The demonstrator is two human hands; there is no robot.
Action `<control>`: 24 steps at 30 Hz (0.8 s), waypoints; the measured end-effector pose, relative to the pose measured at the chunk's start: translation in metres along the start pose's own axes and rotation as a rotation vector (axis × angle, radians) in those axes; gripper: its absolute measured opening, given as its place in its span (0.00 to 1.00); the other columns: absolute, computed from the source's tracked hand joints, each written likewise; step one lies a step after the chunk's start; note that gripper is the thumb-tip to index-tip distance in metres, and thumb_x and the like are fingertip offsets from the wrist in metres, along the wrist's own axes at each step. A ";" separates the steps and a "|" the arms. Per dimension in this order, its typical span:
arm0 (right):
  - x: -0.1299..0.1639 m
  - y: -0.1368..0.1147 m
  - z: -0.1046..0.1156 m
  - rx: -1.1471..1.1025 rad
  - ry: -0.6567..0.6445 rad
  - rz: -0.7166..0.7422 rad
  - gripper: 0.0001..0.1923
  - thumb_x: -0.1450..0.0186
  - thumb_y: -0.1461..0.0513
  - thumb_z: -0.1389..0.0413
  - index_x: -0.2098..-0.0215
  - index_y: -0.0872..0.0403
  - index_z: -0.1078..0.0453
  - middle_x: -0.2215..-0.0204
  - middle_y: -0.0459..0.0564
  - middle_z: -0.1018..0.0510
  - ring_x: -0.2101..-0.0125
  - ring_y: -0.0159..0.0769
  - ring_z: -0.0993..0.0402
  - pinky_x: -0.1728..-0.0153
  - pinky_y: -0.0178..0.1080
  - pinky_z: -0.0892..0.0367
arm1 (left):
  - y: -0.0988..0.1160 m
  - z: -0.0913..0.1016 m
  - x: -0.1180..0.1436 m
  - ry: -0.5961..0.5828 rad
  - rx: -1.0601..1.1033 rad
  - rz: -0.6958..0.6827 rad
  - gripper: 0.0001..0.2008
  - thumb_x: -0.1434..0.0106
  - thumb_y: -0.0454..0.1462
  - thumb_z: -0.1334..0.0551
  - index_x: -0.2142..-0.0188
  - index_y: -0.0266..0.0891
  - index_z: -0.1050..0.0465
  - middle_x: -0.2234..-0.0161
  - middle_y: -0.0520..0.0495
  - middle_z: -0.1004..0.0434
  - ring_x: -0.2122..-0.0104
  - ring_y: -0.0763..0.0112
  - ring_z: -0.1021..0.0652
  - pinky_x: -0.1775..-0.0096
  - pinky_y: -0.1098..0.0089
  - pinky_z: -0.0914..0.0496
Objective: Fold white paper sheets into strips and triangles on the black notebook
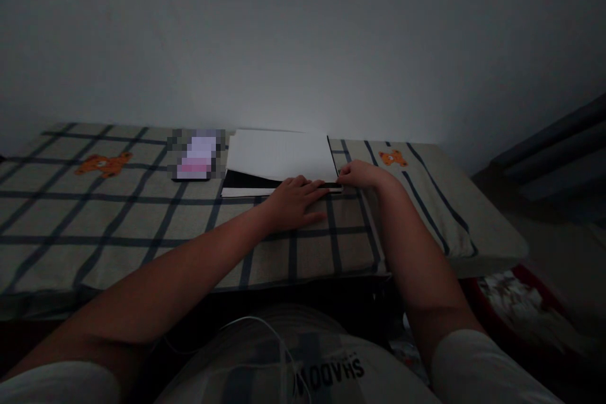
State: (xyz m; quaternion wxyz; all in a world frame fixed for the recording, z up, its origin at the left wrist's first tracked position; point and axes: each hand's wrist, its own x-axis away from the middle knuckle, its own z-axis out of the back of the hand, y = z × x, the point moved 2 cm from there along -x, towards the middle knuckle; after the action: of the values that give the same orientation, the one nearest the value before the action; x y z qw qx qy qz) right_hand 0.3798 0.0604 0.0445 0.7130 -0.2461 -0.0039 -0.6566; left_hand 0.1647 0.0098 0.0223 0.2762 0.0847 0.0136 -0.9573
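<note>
Both hands met mid-frame at the white paper sheet [279, 154]: left hand [293, 201] flat and open, right hand [362, 173] pinching its corner, still unfolded.

A dim home room, shown by the bear-print checked tablecloth [142, 214]

head-worn view, looking down, table [142, 221] near

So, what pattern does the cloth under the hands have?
The tablecloth is beige with a dark blue grid and small orange bears, seen in the head view.
</note>
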 end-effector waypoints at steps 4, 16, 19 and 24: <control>0.003 -0.003 0.001 0.017 0.009 -0.004 0.09 0.42 0.61 0.48 0.76 0.55 0.29 0.79 0.46 0.28 0.77 0.30 0.37 0.76 0.34 0.46 | 0.000 0.000 0.001 -0.001 0.001 0.004 0.33 0.34 0.57 0.57 0.36 0.45 0.45 0.35 0.46 0.43 0.46 0.56 0.36 0.47 0.58 0.43; -0.004 -0.007 -0.004 -0.161 0.176 0.309 0.10 0.39 0.57 0.45 0.66 0.56 0.27 0.73 0.48 0.24 0.73 0.32 0.31 0.72 0.34 0.40 | 0.000 -0.003 0.002 0.022 0.024 -0.024 0.31 0.32 0.55 0.56 0.36 0.45 0.45 0.34 0.45 0.46 0.40 0.56 0.40 0.43 0.56 0.45; -0.006 -0.010 -0.009 -0.159 0.125 0.328 0.09 0.39 0.58 0.43 0.65 0.56 0.27 0.72 0.49 0.23 0.72 0.32 0.30 0.72 0.34 0.39 | 0.000 -0.003 0.003 0.016 0.022 -0.044 0.31 0.32 0.54 0.55 0.36 0.43 0.45 0.34 0.44 0.47 0.38 0.56 0.40 0.42 0.57 0.46; -0.008 -0.007 -0.011 -0.142 0.118 0.350 0.08 0.38 0.59 0.43 0.67 0.56 0.27 0.73 0.49 0.24 0.73 0.31 0.31 0.72 0.34 0.39 | -0.010 0.007 0.002 0.019 0.030 -0.046 0.26 0.31 0.50 0.52 0.40 0.41 0.37 0.39 0.45 0.35 0.41 0.62 0.35 0.43 0.63 0.42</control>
State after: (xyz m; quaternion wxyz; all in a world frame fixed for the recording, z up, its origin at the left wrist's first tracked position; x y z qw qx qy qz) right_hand 0.3683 0.0644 0.0348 0.7960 -0.2536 0.1271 -0.5347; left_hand 0.1573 0.0167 0.0285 0.2526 0.0977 0.0039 -0.9626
